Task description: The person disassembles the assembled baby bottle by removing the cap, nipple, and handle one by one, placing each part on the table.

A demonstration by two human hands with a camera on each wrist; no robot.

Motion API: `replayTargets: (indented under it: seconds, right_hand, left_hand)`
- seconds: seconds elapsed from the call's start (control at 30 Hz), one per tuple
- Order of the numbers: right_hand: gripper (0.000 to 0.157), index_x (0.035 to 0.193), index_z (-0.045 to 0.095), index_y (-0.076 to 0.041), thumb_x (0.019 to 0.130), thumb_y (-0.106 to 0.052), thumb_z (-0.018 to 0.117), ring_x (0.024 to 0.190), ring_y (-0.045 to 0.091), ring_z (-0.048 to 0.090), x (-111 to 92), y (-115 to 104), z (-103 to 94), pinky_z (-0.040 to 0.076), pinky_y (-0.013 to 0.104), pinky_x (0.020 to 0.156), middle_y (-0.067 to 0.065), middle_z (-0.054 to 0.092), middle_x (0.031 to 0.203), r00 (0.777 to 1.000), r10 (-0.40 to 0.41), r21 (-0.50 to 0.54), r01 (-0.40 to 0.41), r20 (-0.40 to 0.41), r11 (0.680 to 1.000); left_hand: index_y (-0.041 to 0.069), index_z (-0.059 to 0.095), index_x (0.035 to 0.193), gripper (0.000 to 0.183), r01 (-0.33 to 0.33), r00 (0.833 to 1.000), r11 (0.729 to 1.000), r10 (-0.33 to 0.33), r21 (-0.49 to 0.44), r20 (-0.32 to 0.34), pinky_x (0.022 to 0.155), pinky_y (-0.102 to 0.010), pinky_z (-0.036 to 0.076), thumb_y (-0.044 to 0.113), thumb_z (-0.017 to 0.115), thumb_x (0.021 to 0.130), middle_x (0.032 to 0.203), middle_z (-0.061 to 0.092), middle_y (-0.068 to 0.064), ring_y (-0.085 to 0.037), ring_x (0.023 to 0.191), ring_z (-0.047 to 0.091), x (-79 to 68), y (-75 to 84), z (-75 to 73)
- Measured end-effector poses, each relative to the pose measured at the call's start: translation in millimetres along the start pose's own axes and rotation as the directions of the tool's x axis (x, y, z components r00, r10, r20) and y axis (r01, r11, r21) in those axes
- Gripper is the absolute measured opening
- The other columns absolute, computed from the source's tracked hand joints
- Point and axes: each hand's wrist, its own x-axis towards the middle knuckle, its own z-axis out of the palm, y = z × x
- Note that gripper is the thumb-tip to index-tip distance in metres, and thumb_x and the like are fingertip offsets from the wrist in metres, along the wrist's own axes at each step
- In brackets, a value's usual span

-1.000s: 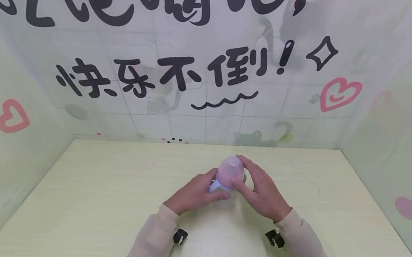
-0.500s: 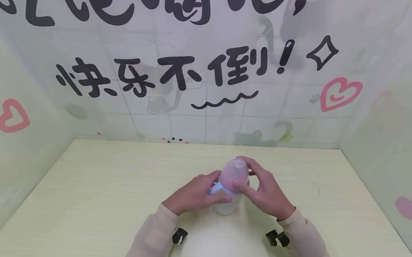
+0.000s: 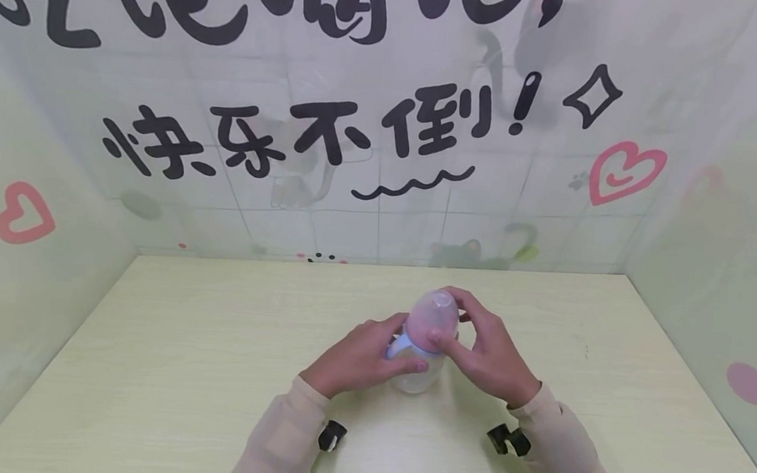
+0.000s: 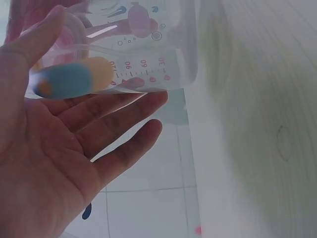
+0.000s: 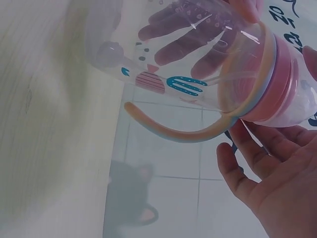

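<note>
A clear baby bottle (image 3: 414,382) with a pink collar (image 5: 278,88) and a see-through domed cap (image 3: 436,315) is between both hands, its cap end up. My left hand (image 3: 357,356) grips the bottle's body just below the collar, thumb in front and fingers behind. At the cap and collar, my right hand (image 3: 493,358) holds on with thumb and fingers. A curved handle (image 5: 174,133), peach and blue, juts from the bottle's side; the other handle (image 4: 74,79) points past my left palm. Inside lies a straw with a round weight (image 5: 110,53). Printed measuring marks show in the left wrist view.
The bottle is over a pale wood-grain table (image 3: 204,371). Behind it rises a back wall (image 3: 325,224) with black lettering, and side walls (image 3: 704,295) flank the table. Black clips (image 3: 332,436) sit at both wrists.
Since one second ago, the bottle has shifted slightly right and tilted, so more of its lower body shows. My right hand moved a little with the cap. The last half second shows almost no motion.
</note>
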Motion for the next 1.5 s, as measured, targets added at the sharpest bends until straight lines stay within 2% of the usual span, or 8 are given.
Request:
replayTargets:
  seconds: [0.17,0.53,0.77,1.07,1.3,1.5]
  right_hand:
    - [0.048,0.133,0.054,-0.008,0.089,-0.010,0.073,0.103,0.016,0.060,0,1,0.8,0.049,0.045,0.086,-0.002,0.066,0.117,0.999,-0.018,-0.013,0.017,-0.050,1.000]
    - [0.053,0.133,0.055,-0.006,0.084,-0.005,0.077,0.102,0.015,0.061,2,-5,-16.0,0.049,0.030,0.087,0.002,0.066,0.118,0.985,-0.045,-0.071,0.033,-0.168,0.997]
    - [0.052,0.131,0.056,-0.006,0.084,-0.001,0.076,0.100,0.012,0.060,1,-8,-29.0,0.047,0.025,0.087,0.002,0.066,0.115,0.980,-0.054,-0.074,0.040,-0.190,0.996]
    - [0.051,0.129,0.058,-0.005,0.081,0.001,0.077,0.099,0.011,0.059,1,-11,-38.8,0.046,0.023,0.087,0.004,0.065,0.114,0.972,-0.037,-0.069,0.021,-0.234,0.997]
    - [0.047,0.122,0.062,-0.008,0.078,-0.005,0.080,0.097,0.010,0.060,0,-8,-42.4,0.044,0.024,0.079,-0.001,0.067,0.110,0.974,0.033,-0.093,-0.055,-0.224,0.994]
    - [0.048,0.121,0.060,-0.007,0.078,-0.009,0.081,0.094,0.012,0.060,-1,-2,-42.1,0.046,0.026,0.078,0.002,0.070,0.108,0.982,0.091,-0.129,-0.112,-0.164,0.985]
  left_hand:
    - [0.015,0.057,0.129,0.055,0.005,1.000,1.000,-0.005,0.011,-0.005,0.067,-0.027,0.050,0.051,0.070,0.089,0.095,0.066,0.009,-0.009,0.078,0.060,0.5,-0.1,1.1]
    - [0.019,0.056,0.132,0.056,0.026,0.999,1.000,-0.026,-0.008,-0.025,0.072,-0.029,0.050,0.050,0.072,0.088,0.098,0.066,0.011,-0.010,0.082,0.060,-0.8,-5.1,-3.1]
    - [0.018,0.055,0.134,0.057,0.008,0.999,1.000,-0.008,0.016,-0.033,0.076,-0.029,0.050,0.047,0.073,0.088,0.102,0.067,0.010,-0.009,0.085,0.061,0.3,-5.4,-6.1]
    - [0.018,0.054,0.134,0.057,0.025,0.998,1.000,-0.024,0.002,-0.066,0.080,-0.031,0.049,0.045,0.074,0.088,0.108,0.066,0.010,-0.010,0.089,0.060,-0.9,-8.7,-11.7]
    - [0.015,0.053,0.136,0.060,0.033,0.995,0.999,-0.033,-0.003,-0.095,0.083,-0.033,0.049,0.042,0.076,0.088,0.112,0.067,0.007,-0.011,0.092,0.060,-2.0,-10.5,-17.0]
    - [0.013,0.053,0.137,0.060,0.034,0.995,0.999,-0.035,-0.011,-0.098,0.083,-0.035,0.049,0.040,0.075,0.088,0.113,0.067,0.004,-0.013,0.093,0.060,-3.3,-8.9,-19.8]
